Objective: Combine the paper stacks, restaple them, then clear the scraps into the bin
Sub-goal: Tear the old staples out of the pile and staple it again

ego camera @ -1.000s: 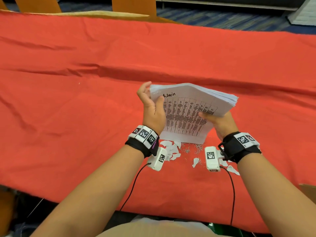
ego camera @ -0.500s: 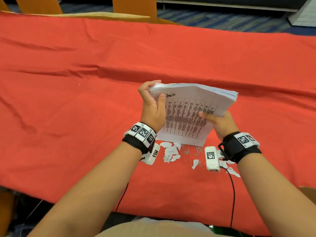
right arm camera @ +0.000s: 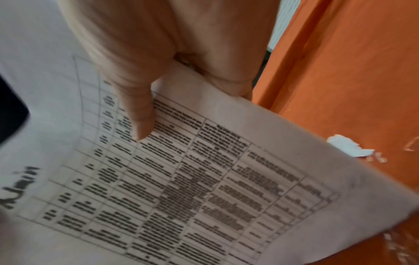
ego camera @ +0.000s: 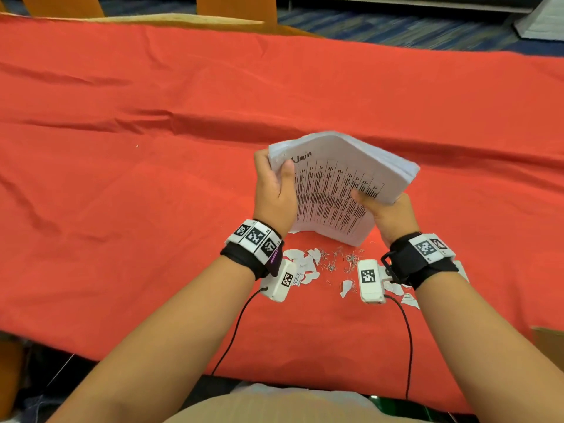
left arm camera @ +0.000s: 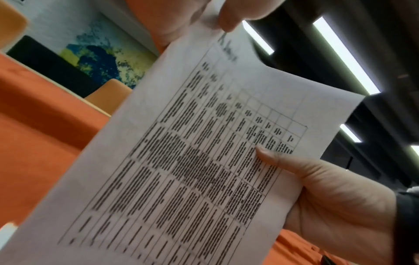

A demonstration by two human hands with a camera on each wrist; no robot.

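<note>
At table centre, both hands grip the paper stack [ego camera: 332, 190] upright, left hand [ego camera: 274, 193] at nine o'clock, right hand [ego camera: 387, 215] at four, likely squaring edges above the scraps [ego camera: 305, 264].

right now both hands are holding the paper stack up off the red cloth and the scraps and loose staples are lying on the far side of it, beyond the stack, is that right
Not quite. Both the left hand and right hand do hold the paper stack above the red cloth, but the scraps and loose staples lie on the near side, between the stack and the person. The head view shows this.
</note>
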